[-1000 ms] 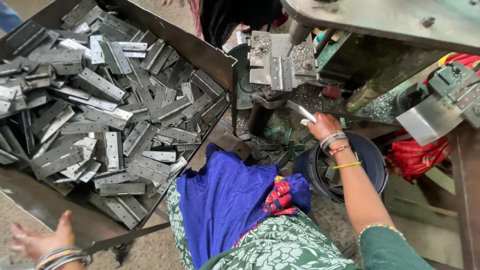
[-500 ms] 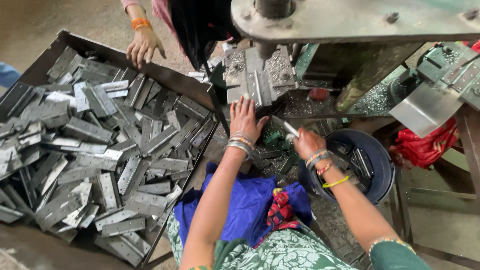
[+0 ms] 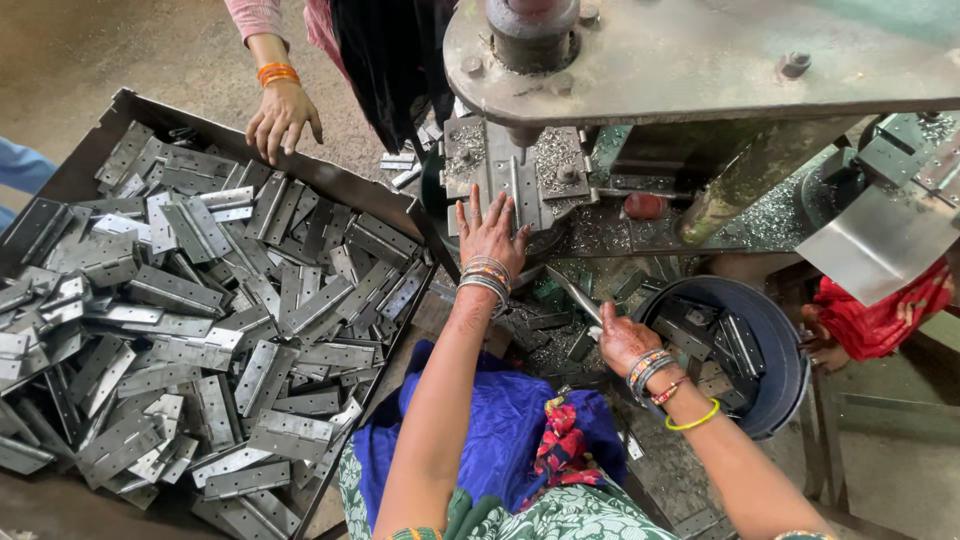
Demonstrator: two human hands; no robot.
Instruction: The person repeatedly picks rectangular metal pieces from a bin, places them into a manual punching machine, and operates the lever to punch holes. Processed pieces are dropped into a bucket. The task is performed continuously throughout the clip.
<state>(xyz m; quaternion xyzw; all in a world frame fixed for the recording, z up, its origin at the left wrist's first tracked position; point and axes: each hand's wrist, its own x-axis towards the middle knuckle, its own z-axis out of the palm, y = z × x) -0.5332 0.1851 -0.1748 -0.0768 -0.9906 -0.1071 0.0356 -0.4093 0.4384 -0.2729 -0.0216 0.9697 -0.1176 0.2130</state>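
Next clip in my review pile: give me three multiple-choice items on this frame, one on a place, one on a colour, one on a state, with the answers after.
1. Where does the big tray of metal hinge plates lie, as the picture shows it?
A. Left of the person's arms
B. On top of the press
C. Inside the bucket

2. What colour is the cloth over the person's lap?
A. Yellow
B. Blue
C. White

3. How is the left hand?
A. Closed in a fist
B. Open with fingers spread, at the press's metal block
C. Resting in the tray

Answers:
1. A, the tray fills the picture's left half.
2. B, it is plainly blue between the arms.
3. B, the fingers fan out against the block, while the right hand holds a metal strip beside the dark round bucket.
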